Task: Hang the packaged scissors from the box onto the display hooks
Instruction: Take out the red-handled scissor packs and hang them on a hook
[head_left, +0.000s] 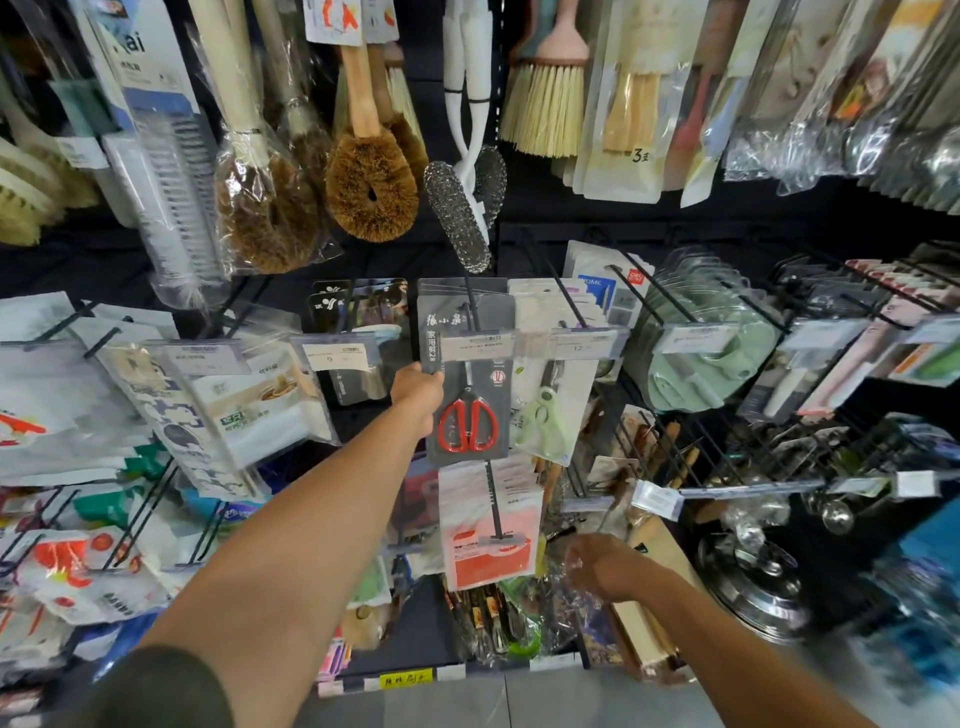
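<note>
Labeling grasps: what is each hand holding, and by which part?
Left hand grips the scissors pack by its left edge. Right hand is motion-blurred: cannot tell.

The left arm (322, 519) wears a short sleeve (156, 691) of dark cloth, almost black and plain, with a rounded hem. Below the hem the arm is bare down to the left hand (415, 387). The right arm (727, 639) is bare as far as it shows — the right hand (597, 566) is blurred.
</note>
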